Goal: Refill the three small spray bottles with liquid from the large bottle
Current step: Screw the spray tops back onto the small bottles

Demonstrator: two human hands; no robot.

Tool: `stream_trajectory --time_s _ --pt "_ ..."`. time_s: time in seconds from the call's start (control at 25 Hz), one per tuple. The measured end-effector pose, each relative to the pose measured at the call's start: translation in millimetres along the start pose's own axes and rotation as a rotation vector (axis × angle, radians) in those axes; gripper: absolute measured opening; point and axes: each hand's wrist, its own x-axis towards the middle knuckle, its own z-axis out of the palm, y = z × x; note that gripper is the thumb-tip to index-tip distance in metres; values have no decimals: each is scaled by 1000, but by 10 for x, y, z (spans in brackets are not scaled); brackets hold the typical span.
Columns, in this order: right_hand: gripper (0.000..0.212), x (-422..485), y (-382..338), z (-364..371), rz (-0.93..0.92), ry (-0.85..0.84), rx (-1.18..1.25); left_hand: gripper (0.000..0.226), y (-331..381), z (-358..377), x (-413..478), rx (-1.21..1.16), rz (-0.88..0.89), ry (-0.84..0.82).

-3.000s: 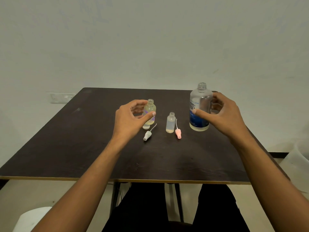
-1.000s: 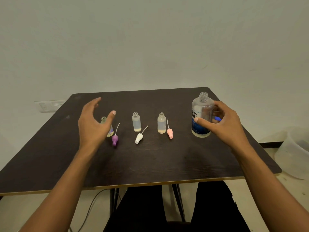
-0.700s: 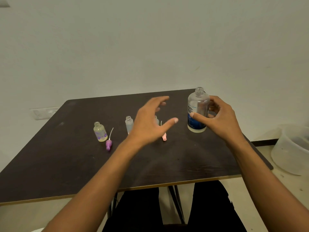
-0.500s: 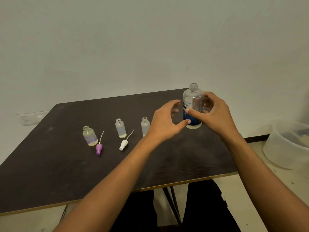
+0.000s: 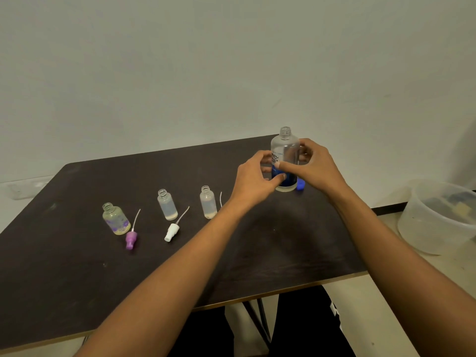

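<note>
We take the large bottle (image 5: 285, 161) as our landmark: it stands upright, long axis vertical, uncapped mouth uppermost, near the far right corner of the tabletop (image 5: 77, 279). The right hand (image 5: 313, 163) curls around the landmark from its right side, thumb lying across the front of the label and fingers wrapped behind, so we read it as grasping the bottle. The left hand (image 5: 253, 180) comes in from the landmark's left with fingers bent toward the glass; its thumb tip sits at the lower front wall, but we cannot tell whether it grips or merely touches, so we call its state undecided. Both hands thus flank the landmark, and the right one appears to be the hand that carries it. The three receivers stand to the landmark's left in a row: the nearest small bottle (image 5: 208, 203) just beside the left wrist, the middle small bottle (image 5: 167, 204) further left, and the purple-labelled small bottle (image 5: 116, 219) furthest. All are upright and open, each with only a little liquid at the bottom. In our judgement the coming pour turns on this leftward offset: the landmark must travel left and tip mouth-down over a narrow neck. A purple spray head (image 5: 131, 239) and a white spray head (image 5: 171, 231) lie on their sides near their bottles. The third spray head is hidden by the left forearm except for its thin tube. A small blue object (image 5: 300, 186) behind the landmark's base is largely hidden, possibly its cap.
</note>
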Motion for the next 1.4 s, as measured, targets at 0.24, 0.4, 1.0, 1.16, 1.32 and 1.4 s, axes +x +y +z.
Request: stream_trajectory --time_s 0.24,0.4,1.0,1.16,1.32,1.4 --pt "66 516 145 69 36 -54 -33 58 -102 89 417 54 -72 44" --pt "67 737 343 177 75 -75 -46 57 -225 215 649 89 -136 38" --pt "68 866 690 321 111 -80 -92 59 -513 479 802 82 -194 7" --pt "80 803 650 276 119 -99 -48 71 -463 427 748 129 -184 4" --pt "91 600 473 95 127 -24 24 81 -312 286 582 96 -149 60" --pt "85 420 338 -7 112 39 68 80 -190 157 427 3 -114 84"
